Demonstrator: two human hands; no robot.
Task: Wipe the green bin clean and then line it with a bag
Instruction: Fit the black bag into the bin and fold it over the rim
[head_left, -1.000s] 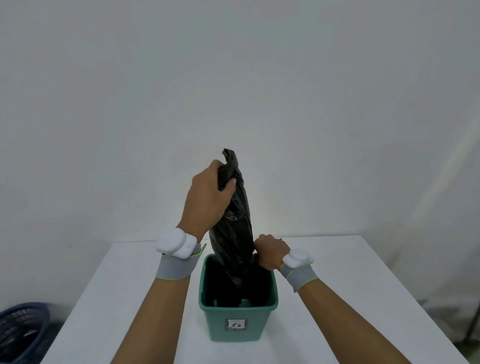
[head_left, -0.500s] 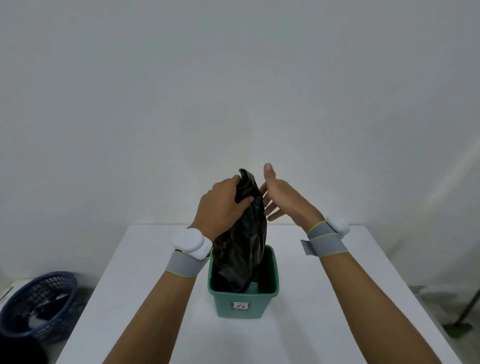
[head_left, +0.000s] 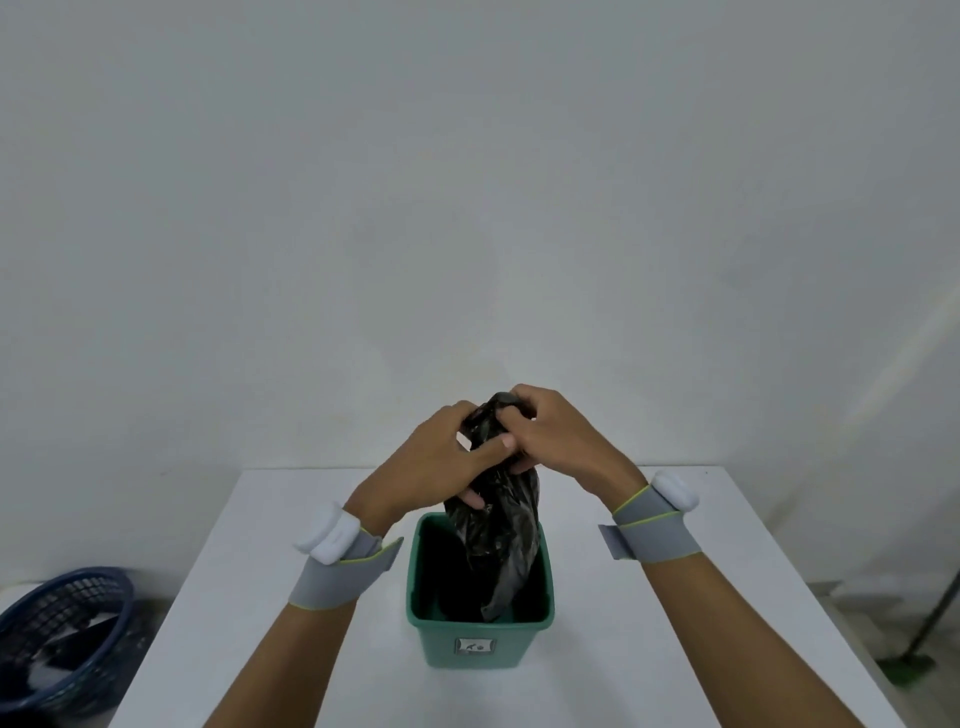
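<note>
Left hand (head_left: 436, 462) and right hand (head_left: 556, 436) grip black bag (head_left: 501, 545) above labelled green bin (head_left: 478, 644).

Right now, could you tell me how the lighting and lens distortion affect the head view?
Head view: soft, even light, no glare; crumpled black plastic bag shows only faint sheen; inside of the green plastic bin is dark; wide-angle lens splays the white table edges; both hands look sharp.

bag (head_left: 501, 540) hangs into bin (head_left: 480, 642) on table (head_left: 727, 597).
</note>
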